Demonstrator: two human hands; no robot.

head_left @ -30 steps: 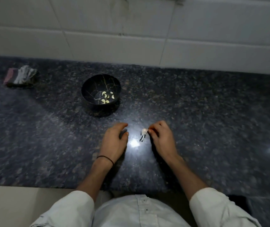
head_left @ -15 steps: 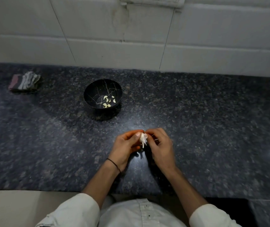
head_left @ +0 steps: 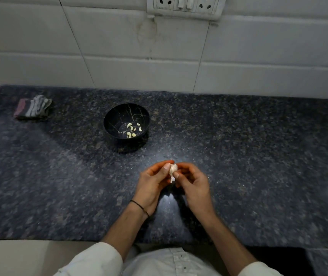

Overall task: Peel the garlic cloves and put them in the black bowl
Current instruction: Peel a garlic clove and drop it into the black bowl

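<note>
A small white piece of garlic (head_left: 172, 169) with papery skin is held above the dark granite counter, between both hands. My left hand (head_left: 152, 184) pinches it with thumb and forefinger from the left. My right hand (head_left: 193, 183) pinches it from the right, its fingers curled round it. The black bowl (head_left: 126, 114) with thin gold veins stands on the counter beyond the hands, a little to the left. Several peeled cloves (head_left: 132, 129) lie in its bottom.
A folded striped cloth (head_left: 33, 106) lies at the back left of the counter (head_left: 248, 156). A white tiled wall with a socket panel (head_left: 185, 5) rises behind. The counter's front edge runs just below my forearms.
One second ago the garlic lay on the counter by my right fingertips, left hand resting flat. Both hands have since lifted it and hold it between them. The view has tilted up.
</note>
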